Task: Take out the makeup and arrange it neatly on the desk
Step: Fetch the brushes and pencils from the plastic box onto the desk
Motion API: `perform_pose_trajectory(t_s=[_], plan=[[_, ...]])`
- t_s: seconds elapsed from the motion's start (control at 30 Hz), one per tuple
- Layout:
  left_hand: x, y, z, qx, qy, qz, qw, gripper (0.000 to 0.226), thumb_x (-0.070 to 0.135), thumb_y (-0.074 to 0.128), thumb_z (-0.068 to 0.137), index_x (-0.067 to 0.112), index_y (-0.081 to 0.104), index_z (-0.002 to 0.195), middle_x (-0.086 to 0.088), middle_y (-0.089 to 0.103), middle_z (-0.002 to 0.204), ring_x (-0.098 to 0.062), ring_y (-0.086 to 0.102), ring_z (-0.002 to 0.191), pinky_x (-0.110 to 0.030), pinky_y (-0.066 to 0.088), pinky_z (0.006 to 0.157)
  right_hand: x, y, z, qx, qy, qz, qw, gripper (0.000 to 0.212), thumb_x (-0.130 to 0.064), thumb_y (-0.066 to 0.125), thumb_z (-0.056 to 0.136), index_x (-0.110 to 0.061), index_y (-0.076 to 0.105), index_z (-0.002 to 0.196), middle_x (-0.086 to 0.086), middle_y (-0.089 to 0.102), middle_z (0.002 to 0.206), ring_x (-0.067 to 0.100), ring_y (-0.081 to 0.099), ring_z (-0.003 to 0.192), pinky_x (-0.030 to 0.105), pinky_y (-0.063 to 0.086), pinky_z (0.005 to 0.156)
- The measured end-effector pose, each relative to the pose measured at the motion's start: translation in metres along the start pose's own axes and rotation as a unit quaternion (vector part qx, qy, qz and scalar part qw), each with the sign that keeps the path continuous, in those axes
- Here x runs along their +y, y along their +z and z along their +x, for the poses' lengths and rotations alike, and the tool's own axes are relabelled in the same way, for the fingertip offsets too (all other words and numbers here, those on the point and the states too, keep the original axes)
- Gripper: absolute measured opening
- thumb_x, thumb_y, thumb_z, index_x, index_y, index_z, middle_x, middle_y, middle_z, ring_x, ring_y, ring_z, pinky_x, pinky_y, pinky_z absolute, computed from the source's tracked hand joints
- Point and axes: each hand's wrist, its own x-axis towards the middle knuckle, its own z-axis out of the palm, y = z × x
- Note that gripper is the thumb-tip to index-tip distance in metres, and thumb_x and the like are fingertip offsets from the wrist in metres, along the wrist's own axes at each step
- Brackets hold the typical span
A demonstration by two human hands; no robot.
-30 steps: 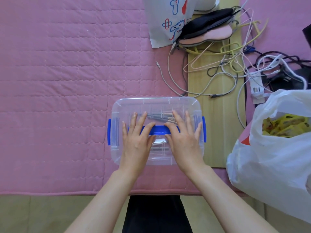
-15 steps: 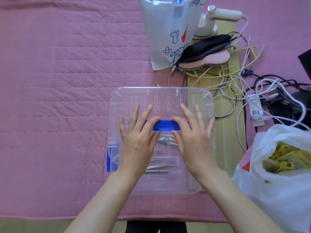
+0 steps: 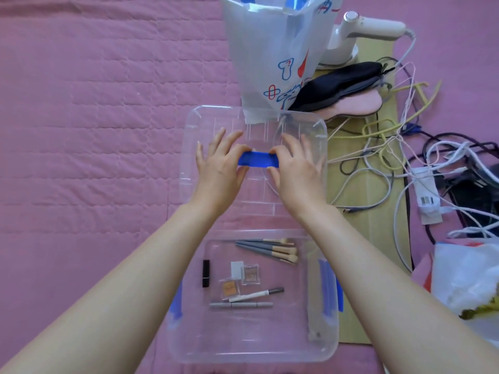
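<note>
Both hands hold the clear lid [image 3: 205,147] by its blue handle [image 3: 258,159], well beyond the far edge of the open clear box [image 3: 252,344]. The left hand [image 3: 219,168] grips the handle's left end, thumb beneath and fingers spread over the lid's top. The right hand [image 3: 295,168] grips the handle's right end in the same manner, with its fingers extended toward the lid's far right corner. The lid is off the box; whether it rests on the pink quilt [image 3: 94,130] or is held above it cannot be determined.

The box sits on the quilt near its near edge, with its right side over a tan board [image 3: 361,190]. Blue latches [image 3: 330,290] hang at its left and right sides. The makeup lies inside on the box floor:
- Four grey-handled brushes [image 3: 270,249] lie at the far edge, bristles pointing right.
- A black lipstick [image 3: 206,273] lies toward the left side, lengthwise near to far.
- Two small square eyeshadow pots [image 3: 250,275] sit near the centre, just beside a small white card [image 3: 236,269].
- A white pencil [image 3: 256,294] and a grey pencil [image 3: 241,305] lie nearer the near side, lengthwise left to right.

A printed white bag [image 3: 275,49] stands beyond the lid's far edge. Tangled cables [image 3: 383,147] cover the board's right portion.
</note>
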Motion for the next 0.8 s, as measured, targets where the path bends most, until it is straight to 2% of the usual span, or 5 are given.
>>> perform_pose_trajectory(t_s=[0.17, 0.4, 0.57, 0.7, 0.8], plan=[[-0.024, 0.030, 0.009, -0.056, -0.038, -0.003, 0.998, 0.026, 0.016, 0.059, 0.091, 0.015, 0.059, 0.117, 0.000, 0.038, 0.148, -0.025, 0.018, 0.143, -0.064, 0.008, 0.111, 0.012, 0.034, 0.026, -0.069, -0.024, -0.017, 0.997, 0.036, -0.028, 0.054, 0.093, -0.021, 0.051, 0.129, 0.001, 0.030, 0.151, 0.029, 0.021, 0.140, 0.066, 0.023, 0.107], [-0.040, 0.052, 0.018, -0.117, -0.050, 0.039, 0.991, 0.021, 0.012, 0.055, 0.093, 0.014, 0.059, 0.114, -0.003, 0.039, 0.145, -0.030, 0.024, 0.137, -0.068, 0.021, 0.104, 0.021, 0.063, 0.043, -0.133, -0.021, -0.021, 0.991, 0.032, -0.016, 0.050, 0.094, -0.018, 0.054, 0.125, 0.003, 0.031, 0.150, 0.030, 0.023, 0.139, 0.065, 0.029, 0.104], [-0.049, 0.062, 0.018, -0.140, 0.000, 0.078, 0.987, 0.029, 0.000, 0.051, 0.088, 0.009, 0.058, 0.114, -0.009, 0.041, 0.142, -0.029, 0.032, 0.132, -0.047, 0.036, 0.099, 0.025, 0.075, 0.039, -0.153, -0.018, -0.028, 0.988, 0.030, -0.018, 0.051, 0.094, -0.018, 0.054, 0.124, 0.001, 0.026, 0.153, 0.030, 0.018, 0.142, 0.065, 0.028, 0.105], [-0.052, 0.062, 0.016, -0.160, -0.007, 0.058, 0.985, 0.034, -0.002, 0.049, 0.089, 0.008, 0.056, 0.120, -0.010, 0.037, 0.145, -0.025, 0.030, 0.135, -0.046, 0.046, 0.089, 0.026, 0.075, 0.039, -0.166, -0.028, -0.045, 0.985, 0.031, -0.017, 0.051, 0.094, -0.018, 0.053, 0.125, 0.002, 0.024, 0.154, 0.028, 0.016, 0.143, 0.064, 0.029, 0.105], [-0.049, 0.059, 0.015, -0.198, -0.004, 0.084, 0.977, 0.042, 0.003, 0.052, 0.091, 0.011, 0.047, 0.132, -0.008, 0.030, 0.150, -0.024, 0.022, 0.141, -0.045, 0.044, 0.096, 0.025, 0.070, 0.039, -0.172, -0.031, -0.067, 0.982, 0.040, -0.008, 0.047, 0.092, -0.015, 0.047, 0.131, 0.004, 0.024, 0.154, 0.026, 0.018, 0.143, 0.063, 0.027, 0.107]])
